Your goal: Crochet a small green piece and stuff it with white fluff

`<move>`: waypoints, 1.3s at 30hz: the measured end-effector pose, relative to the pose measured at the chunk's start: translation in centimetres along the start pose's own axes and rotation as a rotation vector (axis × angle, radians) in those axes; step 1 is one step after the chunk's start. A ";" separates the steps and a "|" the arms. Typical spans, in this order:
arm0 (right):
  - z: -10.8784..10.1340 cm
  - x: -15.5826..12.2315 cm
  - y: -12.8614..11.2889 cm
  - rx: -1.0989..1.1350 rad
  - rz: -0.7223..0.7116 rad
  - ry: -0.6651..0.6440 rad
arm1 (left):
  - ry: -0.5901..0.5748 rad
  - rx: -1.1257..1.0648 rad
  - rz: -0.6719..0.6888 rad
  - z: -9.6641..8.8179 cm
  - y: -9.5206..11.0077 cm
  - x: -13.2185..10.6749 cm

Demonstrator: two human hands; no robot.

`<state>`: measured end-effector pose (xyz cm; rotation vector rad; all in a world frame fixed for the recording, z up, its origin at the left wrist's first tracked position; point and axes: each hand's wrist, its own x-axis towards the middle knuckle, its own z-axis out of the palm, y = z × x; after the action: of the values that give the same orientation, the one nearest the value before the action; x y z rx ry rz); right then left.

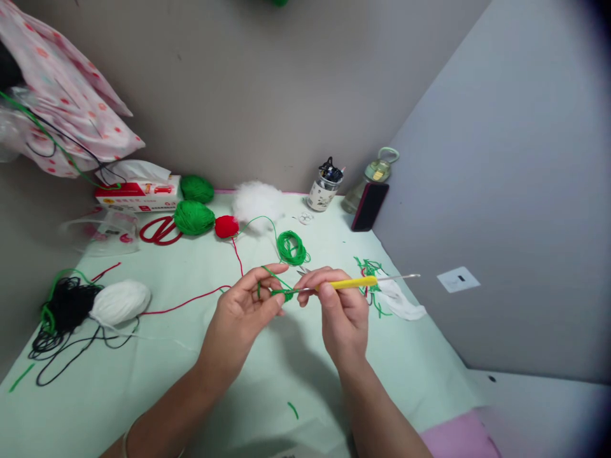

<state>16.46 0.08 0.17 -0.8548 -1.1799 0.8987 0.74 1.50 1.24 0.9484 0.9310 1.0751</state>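
My right hand (340, 312) pinches a crochet hook (357, 282) with a yellow handle, its metal ends pointing left and right. My left hand (243, 312) pinches a small green crochet piece (282, 293), with green yarn looped over its fingers. The hook's left tip meets that green piece between the hands. The yarn runs back to a loose green coil (291, 247) on the pale green table (157, 369).
Behind lie two green yarn balls (194, 217), a red ball (226, 226), white stuffing (258, 201), red scissors (160, 229), a tissue box (138, 194), a jar (324, 189), a bottle and a phone (369, 206). White yarn (120, 302) and tangled black yarn (67, 312) lie left. Yarn scraps (382, 292) lie right.
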 end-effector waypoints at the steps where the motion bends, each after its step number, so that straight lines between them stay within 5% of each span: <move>1: 0.0 -0.1 -0.1 -0.059 -0.039 -0.009 | 0.012 0.024 0.011 0.0 0.0 -0.1; 8: -0.1 -0.6 -0.3 -0.548 -0.410 -0.177 | 0.179 0.212 0.169 0.7 -0.1 -0.5; 12: -0.1 -1.8 1.4 -0.748 -0.540 -0.114 | 0.084 -0.043 0.016 0.8 -0.1 -0.3; 16: -0.2 -2.3 2.2 -0.639 -0.420 -0.020 | -0.094 -0.349 -0.221 0.6 0.1 0.0; 22: 0.0 -0.6 0.2 -0.263 -0.091 -0.103 | -0.073 -0.429 -0.273 0.3 0.5 0.3; 25: 0.4 -0.5 -0.1 -0.301 -0.092 -0.075 | -0.051 -0.404 -0.246 0.2 0.5 0.4; 31: 0.7 -1.0 -0.1 -0.544 -0.354 -0.124 | -0.029 -0.419 -0.212 -0.1 0.4 0.6; 39: -0.2 0.2 0.0 0.022 0.023 0.017 | -0.099 -0.442 -0.257 -0.8 0.9 0.7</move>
<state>16.70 0.24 0.22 -0.8587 -1.1453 0.9200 -0.08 2.52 1.75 0.4963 0.6727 0.9511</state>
